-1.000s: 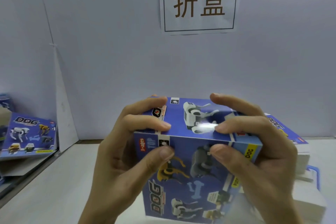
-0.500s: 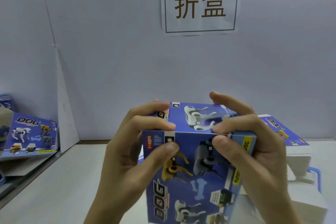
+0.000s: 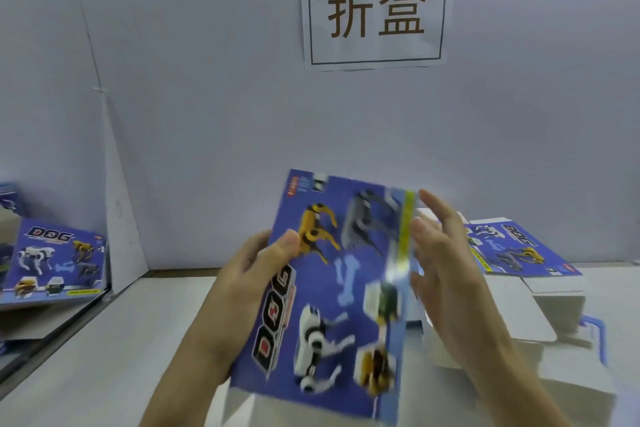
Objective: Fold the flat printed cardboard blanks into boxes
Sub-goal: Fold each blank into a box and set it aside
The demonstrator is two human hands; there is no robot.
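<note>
Box: blue printed cardboard box (image 3: 332,288) w/ "DOG" lettering & robot-dog pics is hanging above the white counter (image 3: 121,357), big face toward the camera, tilted; right edge is blurring.
L hand: left hand (image 3: 242,274) is gripping the box's left edge, thumb on the front face.
R hand: right hand (image 3: 446,274) is hovering at the box's right edge, fingers straight, holding nothing; contact w/ edge: can't tell.
Blanks: stack of flat blue printed blanks (image 3: 519,250) is lying at right, behind the R hand.
Far left: second blue "DOG" printed piece (image 3: 55,260) is leaning, well apart.
Wall: white paper sign (image 3: 375,10) is hanging above.
</note>
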